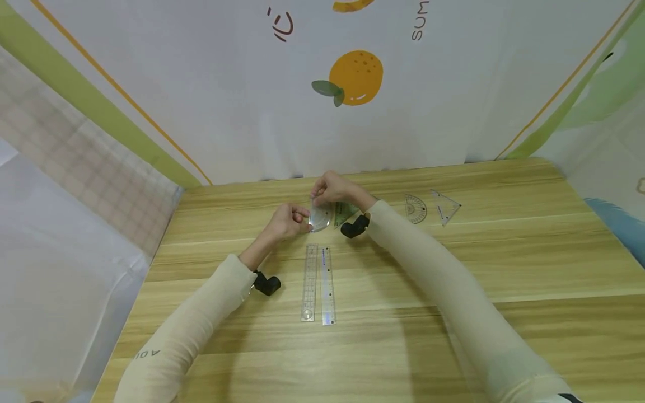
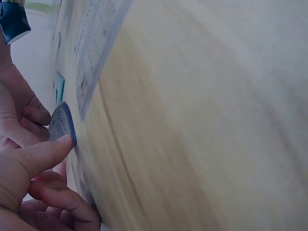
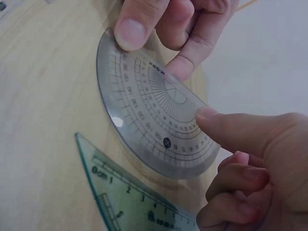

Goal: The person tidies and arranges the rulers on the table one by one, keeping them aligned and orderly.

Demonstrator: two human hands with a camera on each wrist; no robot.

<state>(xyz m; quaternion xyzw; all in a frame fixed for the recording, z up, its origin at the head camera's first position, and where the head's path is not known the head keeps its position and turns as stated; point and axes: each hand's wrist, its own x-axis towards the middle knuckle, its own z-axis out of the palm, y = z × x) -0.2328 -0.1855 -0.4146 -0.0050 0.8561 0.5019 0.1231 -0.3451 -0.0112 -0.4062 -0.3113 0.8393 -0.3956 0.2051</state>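
Because the clear protractor (image 3: pixel 144 108) looks like thin, rigid plastic, I judge it light and stiff, slick on its faces, and liable to crack if bent hard. It sits between the two hands toward the far side of the wooden table (image 1: pixel 262 347), and seems tilted; I can't tell whether its curved rim touches the wood. I'd favour the two ends of the straight edge, thumb on the face and fingertips behind, with little squeeze. The left hand (image 1: pixel 287 222) pinches one end that way, thumb on the printed face; the right hand (image 1: pixel 332 187) pinches near the other end, thumb on the straight edge, other fingers curled. Neither leaves a gap I can see beyond the plastic's thickness. Just beside, to the right, lies a green set square (image 3: pixel 139 202); nearer me are two rulers (image 1: pixel 309 282), and farther right a second protractor (image 1: pixel 416 209) and a clear triangle (image 1: pixel 445 207).
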